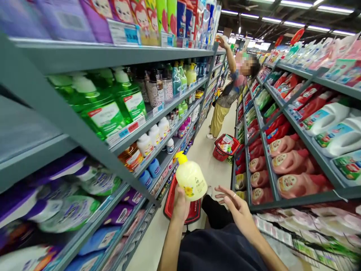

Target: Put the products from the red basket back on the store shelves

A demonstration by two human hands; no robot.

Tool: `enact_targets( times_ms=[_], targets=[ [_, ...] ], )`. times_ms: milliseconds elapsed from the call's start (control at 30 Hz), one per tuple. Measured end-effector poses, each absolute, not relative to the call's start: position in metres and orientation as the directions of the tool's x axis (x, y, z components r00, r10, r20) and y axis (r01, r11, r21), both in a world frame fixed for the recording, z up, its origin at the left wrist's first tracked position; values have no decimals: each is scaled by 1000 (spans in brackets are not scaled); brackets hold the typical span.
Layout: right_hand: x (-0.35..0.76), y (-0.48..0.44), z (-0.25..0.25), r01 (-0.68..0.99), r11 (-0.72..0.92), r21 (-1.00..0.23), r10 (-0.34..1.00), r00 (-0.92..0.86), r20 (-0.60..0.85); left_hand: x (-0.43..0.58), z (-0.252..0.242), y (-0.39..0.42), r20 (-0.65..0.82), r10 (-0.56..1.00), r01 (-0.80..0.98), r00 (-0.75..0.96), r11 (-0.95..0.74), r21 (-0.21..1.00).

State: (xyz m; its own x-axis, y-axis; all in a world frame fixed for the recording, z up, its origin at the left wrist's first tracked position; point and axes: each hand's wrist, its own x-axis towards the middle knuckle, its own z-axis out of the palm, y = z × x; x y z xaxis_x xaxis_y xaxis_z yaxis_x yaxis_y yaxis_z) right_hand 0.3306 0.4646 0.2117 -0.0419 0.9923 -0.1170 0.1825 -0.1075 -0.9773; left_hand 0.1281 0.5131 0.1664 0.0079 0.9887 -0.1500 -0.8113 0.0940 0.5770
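Observation:
My left hand [181, 205] is wrapped round a pale yellow pump bottle [191, 178] with a bright yellow pump top and a flower on its label. The bottle tilts a little, its pump toward the upper left. Behind and below it, a red shopping basket [170, 205] is partly hidden by the bottle and my hand. To the right, my right hand [235, 205] hovers apart from the bottle, fingers spread, with a ring on one finger and nothing held.
Shelves of green pump bottles [104, 113] line the left. On the right, shelves carry pink jugs [299, 184] and white jugs [324, 116]. Farther along the aisle, a person [225, 101] reaches toward the left shelf, near a second filled red basket [221, 154] on the floor.

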Motion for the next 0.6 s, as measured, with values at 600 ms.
enact_targets(
  times_ms=[600],
  targets=[
    [552, 966, 247, 15, 325, -946, 718, -655, 236, 419, 185, 845, -85, 806, -122, -586, 16, 992]
  ],
)
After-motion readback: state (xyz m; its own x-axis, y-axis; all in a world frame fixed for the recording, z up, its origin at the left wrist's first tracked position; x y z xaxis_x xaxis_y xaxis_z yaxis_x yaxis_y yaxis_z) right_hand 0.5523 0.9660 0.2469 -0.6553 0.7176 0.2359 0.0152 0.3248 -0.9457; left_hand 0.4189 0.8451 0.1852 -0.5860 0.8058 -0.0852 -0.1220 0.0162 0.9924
